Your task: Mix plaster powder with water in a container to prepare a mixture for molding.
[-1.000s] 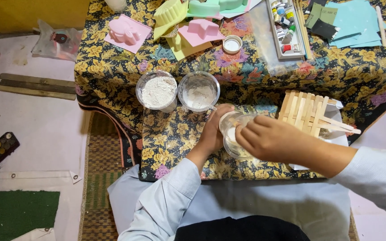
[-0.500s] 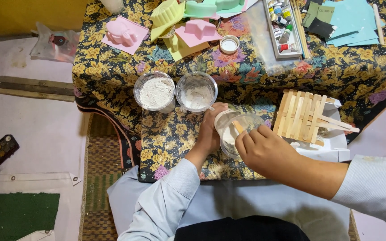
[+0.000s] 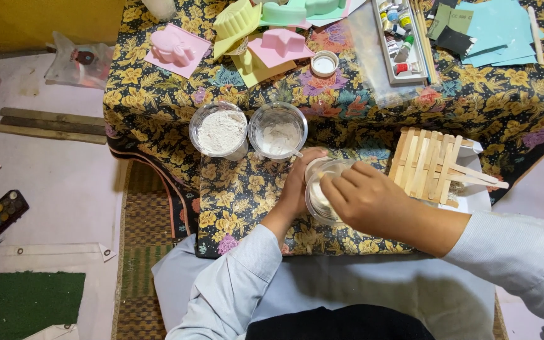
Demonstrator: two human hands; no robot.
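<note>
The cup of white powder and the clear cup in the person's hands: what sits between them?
In the head view, a second clear cup with white residue stands between the powder cup and the held cup, close beside the left hand.

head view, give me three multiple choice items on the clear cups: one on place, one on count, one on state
1. Where is the wooden stick rack?
A. just past the right hand
B. on the floor
C. beside the pink mould

2. How many clear cups stand untouched on the floral cloth, beyond the hands?
A. one
B. two
C. four

3. How is the cup between the hands held?
A. lying on its side
B. lifted overhead
C. steadied by the left hand

Answers: A, the rack lies beside that hand; B, the powder cup and smeared cup; C, left fingers wrap it.
</note>
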